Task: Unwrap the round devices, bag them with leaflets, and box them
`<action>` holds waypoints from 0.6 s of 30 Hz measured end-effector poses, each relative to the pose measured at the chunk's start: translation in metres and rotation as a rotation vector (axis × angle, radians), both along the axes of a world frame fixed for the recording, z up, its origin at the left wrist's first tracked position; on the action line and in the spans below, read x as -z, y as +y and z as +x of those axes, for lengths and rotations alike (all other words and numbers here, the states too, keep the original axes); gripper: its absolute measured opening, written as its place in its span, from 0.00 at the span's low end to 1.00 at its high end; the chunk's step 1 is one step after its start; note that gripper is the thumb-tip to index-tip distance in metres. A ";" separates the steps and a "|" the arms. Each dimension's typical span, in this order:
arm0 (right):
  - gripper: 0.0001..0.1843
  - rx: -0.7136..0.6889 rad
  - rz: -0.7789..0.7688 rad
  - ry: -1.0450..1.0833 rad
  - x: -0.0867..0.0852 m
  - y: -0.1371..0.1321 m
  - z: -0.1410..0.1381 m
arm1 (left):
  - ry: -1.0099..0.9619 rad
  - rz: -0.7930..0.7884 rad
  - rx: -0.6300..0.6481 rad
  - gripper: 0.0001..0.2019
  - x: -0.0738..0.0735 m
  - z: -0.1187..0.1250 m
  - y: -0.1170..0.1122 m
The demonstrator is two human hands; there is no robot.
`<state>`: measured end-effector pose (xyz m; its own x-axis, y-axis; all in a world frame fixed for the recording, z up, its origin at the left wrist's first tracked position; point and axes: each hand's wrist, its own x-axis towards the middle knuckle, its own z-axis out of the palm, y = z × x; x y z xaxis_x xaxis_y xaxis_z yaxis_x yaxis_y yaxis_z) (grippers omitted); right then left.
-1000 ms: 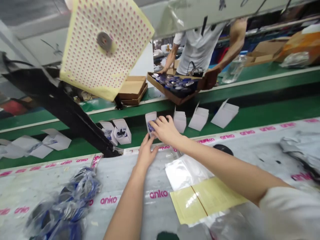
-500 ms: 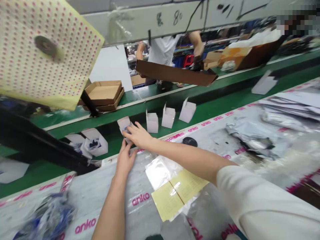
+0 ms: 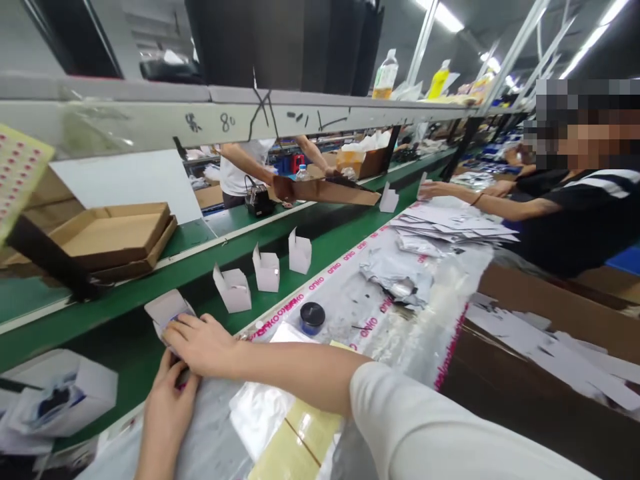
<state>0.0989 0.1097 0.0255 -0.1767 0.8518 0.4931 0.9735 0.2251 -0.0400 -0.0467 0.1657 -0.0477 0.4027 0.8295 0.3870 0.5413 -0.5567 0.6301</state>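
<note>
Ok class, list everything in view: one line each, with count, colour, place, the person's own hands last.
Upright cartons: three, white, on the green conveyor belt.
Carton with dark contents: one, white, lower left on the belt.
Flat carton blanks: a stack, white, on the table, far end.
Cardboard trays: two stacked, brown, upper belt, left.
Jar: one, blue with black lid, on the table.
Co-workers: two, one in black at right, one in white beyond the belt.
Right hand: one, on a white carton.
Left hand: one, beneath it.

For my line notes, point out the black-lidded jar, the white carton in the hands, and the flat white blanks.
Black-lidded jar [image 3: 313, 318], head view, on the lid.
White carton [image 3: 165, 308], head view, on its top face.
Flat white blanks [image 3: 450, 223], head view, on the top sheet.
</note>
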 end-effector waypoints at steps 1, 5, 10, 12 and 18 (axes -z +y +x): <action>0.18 0.000 -0.001 0.030 0.003 0.000 -0.001 | -0.010 -0.004 -0.008 0.15 0.001 0.000 0.000; 0.20 -0.004 -0.045 0.204 0.010 0.002 -0.008 | -0.094 -0.044 -0.034 0.16 -0.008 0.002 -0.006; 0.24 0.010 -0.081 0.411 0.009 0.005 -0.027 | -0.211 -0.121 -0.060 0.22 -0.025 0.001 -0.019; 0.26 0.027 -0.092 0.491 0.007 0.006 -0.034 | -0.195 -0.106 -0.044 0.23 -0.027 -0.002 -0.020; 0.27 -0.003 -0.101 0.541 -0.009 -0.007 -0.032 | -0.209 -0.079 0.008 0.23 -0.028 -0.005 -0.015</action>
